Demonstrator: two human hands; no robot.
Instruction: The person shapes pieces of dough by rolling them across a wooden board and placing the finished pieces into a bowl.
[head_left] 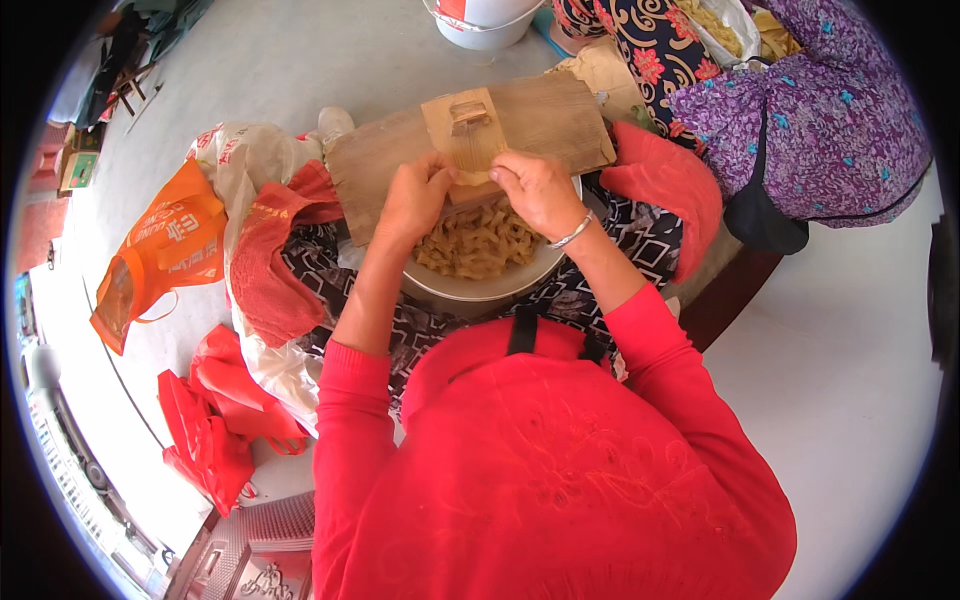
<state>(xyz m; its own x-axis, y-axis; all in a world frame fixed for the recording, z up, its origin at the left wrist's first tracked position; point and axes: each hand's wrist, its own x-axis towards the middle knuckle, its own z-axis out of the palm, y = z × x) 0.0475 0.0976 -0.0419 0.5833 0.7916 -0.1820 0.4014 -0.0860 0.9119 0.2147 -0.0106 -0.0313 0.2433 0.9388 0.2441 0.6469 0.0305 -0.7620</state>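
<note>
Between my two hands stretches a thin pale-yellow strip [472,179], which looks like a piece of food; I cannot make out its exact kind. My left hand [415,200] pinches its left end between thumb and fingers. At the other end my right hand [543,197], with a bracelet at the wrist, pinches it too. Just beyond my fingers a small ridged wooden plate [440,122] with a raised block [468,117] rests on a long wooden board [370,170]. Below the hands is a white basin [478,293], holding many crinkled yellow-brown strips [476,246].
Red cloths [275,285] lie over my knees. An orange bag [175,245] and red bags [215,410] are at the left. A white bucket [485,30] stands at the back. On the right a person in purple floral clothing [810,135] sits near a bag of yellow pieces [715,28].
</note>
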